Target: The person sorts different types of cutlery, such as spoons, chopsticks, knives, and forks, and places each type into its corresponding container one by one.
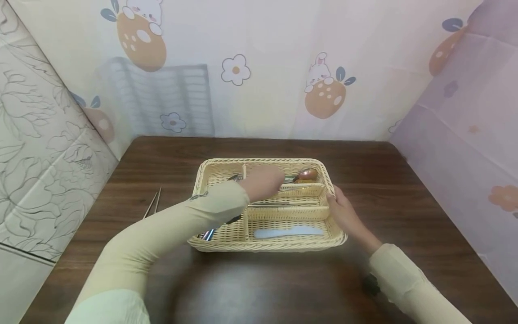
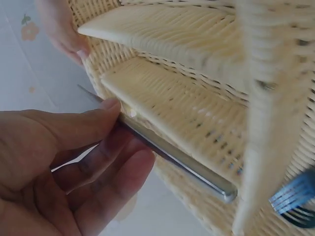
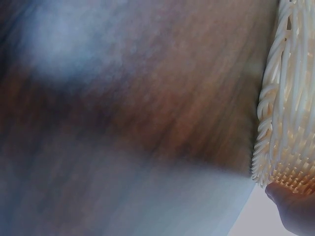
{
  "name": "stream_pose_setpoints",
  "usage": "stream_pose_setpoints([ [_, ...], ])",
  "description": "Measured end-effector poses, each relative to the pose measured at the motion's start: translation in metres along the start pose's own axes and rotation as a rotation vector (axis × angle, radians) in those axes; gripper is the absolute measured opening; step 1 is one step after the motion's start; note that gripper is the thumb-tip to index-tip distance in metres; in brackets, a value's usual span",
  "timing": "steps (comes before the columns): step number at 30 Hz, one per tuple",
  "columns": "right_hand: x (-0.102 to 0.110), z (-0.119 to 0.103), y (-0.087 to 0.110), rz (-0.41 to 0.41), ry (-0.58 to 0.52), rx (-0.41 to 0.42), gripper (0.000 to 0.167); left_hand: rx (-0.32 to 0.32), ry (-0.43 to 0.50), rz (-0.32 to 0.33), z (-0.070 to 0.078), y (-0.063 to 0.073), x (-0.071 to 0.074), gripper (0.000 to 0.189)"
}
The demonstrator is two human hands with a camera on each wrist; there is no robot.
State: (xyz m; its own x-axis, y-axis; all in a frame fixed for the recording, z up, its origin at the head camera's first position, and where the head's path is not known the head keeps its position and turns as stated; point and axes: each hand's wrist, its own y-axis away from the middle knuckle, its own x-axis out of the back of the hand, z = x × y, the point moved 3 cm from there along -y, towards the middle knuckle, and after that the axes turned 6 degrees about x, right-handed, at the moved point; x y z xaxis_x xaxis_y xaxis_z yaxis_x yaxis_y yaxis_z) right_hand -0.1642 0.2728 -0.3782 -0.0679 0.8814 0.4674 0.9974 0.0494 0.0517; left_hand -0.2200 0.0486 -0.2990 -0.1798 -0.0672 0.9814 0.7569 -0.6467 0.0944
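Note:
A cream woven basket (image 1: pixel 299 247) with several compartments stands on the brown table. My left hand (image 1: pixel 265 182) reaches over its back part, and in the left wrist view the thumb and fingers pinch a metal chopstick (image 2: pixel 172 156). The chopstick slants close over a divider (image 2: pixel 197 118), its thin tip beyond the thumb. My right hand (image 1: pixel 344 211) grips the basket's right rim, with the thumb (image 3: pixel 283 194) at the weave in the right wrist view. A coppery spoon (image 1: pixel 308 174) lies in the back compartment. Thin metal sticks (image 1: pixel 283 205) lie in the middle one, and a pale plastic knife (image 1: pixel 288 232) in the front one.
Two metal chopsticks (image 1: pixel 154 202) lie on the table (image 1: pixel 170 157) left of the basket, partly behind my left sleeve. A shiny blue fork (image 2: pixel 295 194) rests in the basket's left part. Patterned cloth (image 1: pixel 275 90) hangs behind the table and along both sides.

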Motion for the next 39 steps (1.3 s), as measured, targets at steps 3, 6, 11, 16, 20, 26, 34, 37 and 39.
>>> stream_pose_setpoints([
  [3,0.0,0.0,0.0,0.004,-0.002,0.003,0.054,-0.006,-0.022,-0.029,0.007,-0.01,-0.006,0.006],
  [6,0.0,0.001,0.0,0.006,0.003,0.006,0.053,-0.028,-0.1,-0.044,0.011,-0.019,-0.013,0.009],
  [11,-0.001,0.0,-0.001,0.001,0.006,0.009,0.053,-0.036,-0.18,-0.035,0.013,-0.031,-0.027,0.014],
  [16,-0.002,-0.002,-0.002,-0.009,0.03,-0.001,0.054,-0.05,-0.235,-0.03,0.014,-0.036,-0.034,0.016],
  [20,-0.002,-0.002,-0.001,-0.004,0.031,-0.006,0.053,-0.069,-0.322,-0.066,0.018,-0.04,-0.037,0.017],
  [26,0.0,-0.002,-0.001,0.008,0.049,-0.003,0.053,-0.11,-0.41,-0.098,0.024,-0.045,-0.042,0.017],
  [34,0.0,-0.002,-0.001,-0.005,0.049,-0.01,0.054,-0.091,-0.501,-0.102,0.029,-0.048,-0.053,0.017],
  [37,0.0,-0.001,-0.002,-0.01,0.058,-0.011,0.054,-0.101,-0.52,-0.103,0.03,-0.046,-0.056,0.014],
  [39,0.0,-0.001,-0.002,-0.008,0.068,-0.013,0.054,-0.113,-0.523,-0.104,0.03,-0.045,-0.058,0.013],
])
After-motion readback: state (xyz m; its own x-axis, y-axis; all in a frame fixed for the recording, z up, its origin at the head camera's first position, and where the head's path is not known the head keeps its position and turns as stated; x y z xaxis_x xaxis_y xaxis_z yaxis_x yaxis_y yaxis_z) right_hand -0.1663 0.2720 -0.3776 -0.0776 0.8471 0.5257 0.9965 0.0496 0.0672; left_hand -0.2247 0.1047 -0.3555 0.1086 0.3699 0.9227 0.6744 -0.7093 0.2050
